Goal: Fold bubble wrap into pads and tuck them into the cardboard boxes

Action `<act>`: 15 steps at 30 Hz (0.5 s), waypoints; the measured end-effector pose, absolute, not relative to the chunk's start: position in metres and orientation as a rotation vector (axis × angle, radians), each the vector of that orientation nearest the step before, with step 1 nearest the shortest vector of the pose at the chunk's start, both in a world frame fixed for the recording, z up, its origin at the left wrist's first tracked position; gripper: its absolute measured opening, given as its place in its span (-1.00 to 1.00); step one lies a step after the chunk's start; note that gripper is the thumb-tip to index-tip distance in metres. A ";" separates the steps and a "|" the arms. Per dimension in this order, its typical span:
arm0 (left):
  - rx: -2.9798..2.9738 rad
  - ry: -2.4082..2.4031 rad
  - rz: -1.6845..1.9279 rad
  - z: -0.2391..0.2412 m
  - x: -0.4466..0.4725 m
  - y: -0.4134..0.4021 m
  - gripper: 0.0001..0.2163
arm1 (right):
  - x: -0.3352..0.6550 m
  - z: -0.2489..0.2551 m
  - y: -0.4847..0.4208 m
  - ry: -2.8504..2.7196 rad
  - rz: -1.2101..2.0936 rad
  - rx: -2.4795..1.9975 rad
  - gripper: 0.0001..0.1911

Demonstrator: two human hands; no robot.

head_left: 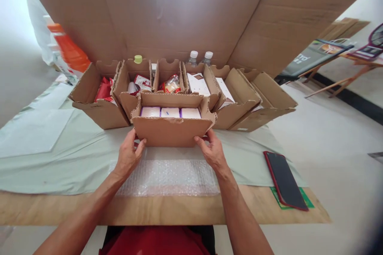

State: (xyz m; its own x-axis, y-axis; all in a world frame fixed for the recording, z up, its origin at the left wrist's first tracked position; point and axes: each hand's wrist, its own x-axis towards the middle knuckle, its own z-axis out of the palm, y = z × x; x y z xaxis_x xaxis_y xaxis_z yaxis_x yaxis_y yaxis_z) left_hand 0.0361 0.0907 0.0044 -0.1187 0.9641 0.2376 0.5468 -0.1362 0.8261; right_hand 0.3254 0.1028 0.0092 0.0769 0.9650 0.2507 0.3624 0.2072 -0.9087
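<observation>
Between my two hands is a low cardboard box (172, 132) with a cut-down front, holding white packs (170, 112) with purple edges. My left hand (131, 151) grips its lower left corner, thumb on the front. On the lower right corner my right hand (212, 151) has the same kind of grip, fingers partly hidden behind the cardboard. Just under the box and toward me lies a sheet of bubble wrap (167, 177).
Behind stands a row of open cardboard bins (100, 115), some with red packets (104, 89) and snack bags (172, 84). A tall cardboard panel (185, 12) rises at the back. A dark phone (284, 179) rests at the right edge; an orange bottle (70, 50) stands left.
</observation>
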 end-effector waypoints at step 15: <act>2.628 1.315 0.418 -0.026 0.045 -0.018 -0.33 | 0.231 -0.018 -0.005 -2.465 0.426 -1.279 -0.46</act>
